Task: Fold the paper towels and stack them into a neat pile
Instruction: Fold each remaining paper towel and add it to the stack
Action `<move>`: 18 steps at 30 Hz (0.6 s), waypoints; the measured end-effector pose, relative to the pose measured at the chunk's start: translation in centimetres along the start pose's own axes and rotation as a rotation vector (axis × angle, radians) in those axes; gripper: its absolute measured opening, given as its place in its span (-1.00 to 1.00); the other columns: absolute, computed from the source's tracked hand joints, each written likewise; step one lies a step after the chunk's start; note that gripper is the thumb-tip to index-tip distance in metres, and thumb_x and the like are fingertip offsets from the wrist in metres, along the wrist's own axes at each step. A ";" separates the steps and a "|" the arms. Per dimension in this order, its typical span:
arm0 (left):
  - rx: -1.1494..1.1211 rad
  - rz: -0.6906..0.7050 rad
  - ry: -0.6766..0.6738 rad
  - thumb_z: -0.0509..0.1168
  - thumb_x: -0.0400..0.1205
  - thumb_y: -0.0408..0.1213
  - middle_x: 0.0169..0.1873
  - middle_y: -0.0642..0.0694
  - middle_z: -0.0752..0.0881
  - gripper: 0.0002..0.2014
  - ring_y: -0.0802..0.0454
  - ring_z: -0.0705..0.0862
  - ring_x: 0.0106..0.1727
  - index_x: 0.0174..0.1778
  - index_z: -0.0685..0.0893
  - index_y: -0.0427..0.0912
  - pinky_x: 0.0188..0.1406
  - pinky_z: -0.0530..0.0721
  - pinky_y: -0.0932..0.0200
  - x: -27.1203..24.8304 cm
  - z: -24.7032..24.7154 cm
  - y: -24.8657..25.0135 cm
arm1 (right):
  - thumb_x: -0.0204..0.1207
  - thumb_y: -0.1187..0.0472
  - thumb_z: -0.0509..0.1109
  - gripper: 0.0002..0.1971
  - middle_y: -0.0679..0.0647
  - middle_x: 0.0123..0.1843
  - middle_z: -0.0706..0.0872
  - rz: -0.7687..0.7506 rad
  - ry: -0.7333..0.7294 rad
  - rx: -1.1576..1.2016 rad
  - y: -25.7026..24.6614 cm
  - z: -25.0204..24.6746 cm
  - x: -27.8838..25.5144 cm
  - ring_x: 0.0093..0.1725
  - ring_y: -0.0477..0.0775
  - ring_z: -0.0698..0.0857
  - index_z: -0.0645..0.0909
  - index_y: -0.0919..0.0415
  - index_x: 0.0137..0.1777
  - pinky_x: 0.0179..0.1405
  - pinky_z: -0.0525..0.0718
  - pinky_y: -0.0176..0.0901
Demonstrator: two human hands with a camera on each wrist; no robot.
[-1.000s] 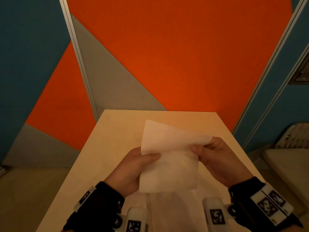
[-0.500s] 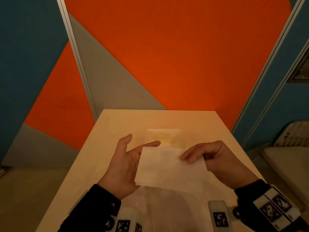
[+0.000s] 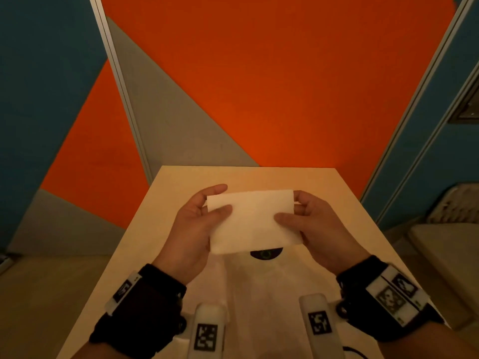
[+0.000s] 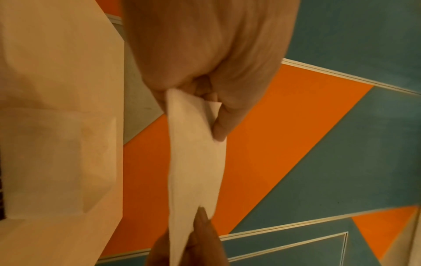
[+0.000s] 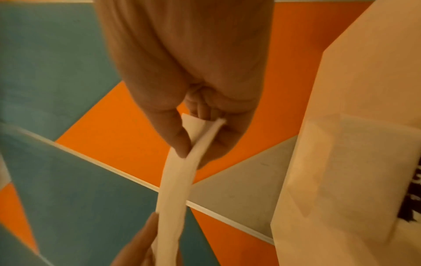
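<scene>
Now the paper towel (image 3: pixel 252 221), a loose tilted sheet a sec ago, is folded to a flat rectangle, pinched at its ends by left hand (image 3: pixel 193 229) & right hand (image 3: pixel 315 228) above the surface (image 3: pixel 337 193), prob. ready for stacking.

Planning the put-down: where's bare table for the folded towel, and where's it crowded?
Bare: table strip left of the left hand, and the far band past the held towel. Crowded: near centre, flat sheets between the wrists.
</scene>
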State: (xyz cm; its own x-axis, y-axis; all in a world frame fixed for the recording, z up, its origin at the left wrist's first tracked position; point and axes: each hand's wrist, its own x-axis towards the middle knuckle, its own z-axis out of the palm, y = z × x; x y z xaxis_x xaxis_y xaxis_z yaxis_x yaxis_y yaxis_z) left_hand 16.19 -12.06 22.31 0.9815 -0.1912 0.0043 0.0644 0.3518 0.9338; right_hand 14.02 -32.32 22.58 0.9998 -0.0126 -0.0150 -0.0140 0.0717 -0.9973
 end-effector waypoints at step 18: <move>0.285 -0.146 0.084 0.42 0.48 -0.52 0.12 0.05 0.77 -0.62 -0.03 0.75 0.11 0.02 0.81 0.10 0.08 0.73 -0.02 -3.7 -4.3 -5.4 | 0.57 0.31 0.40 -0.83 0.20 -0.17 0.77 0.156 -0.171 -0.446 2.8 -1.8 2.9 -0.29 0.09 0.70 0.56 0.23 0.13 -0.32 0.62 -0.12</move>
State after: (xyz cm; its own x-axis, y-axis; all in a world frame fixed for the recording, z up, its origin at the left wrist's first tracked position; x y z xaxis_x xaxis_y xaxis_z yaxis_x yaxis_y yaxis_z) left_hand 13.03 -9.32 15.73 0.9779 -0.1403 -0.1549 0.1638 0.0536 0.9850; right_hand 16.82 -33.90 19.61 0.9728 0.1307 -0.1913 -0.1303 -0.3737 -0.9183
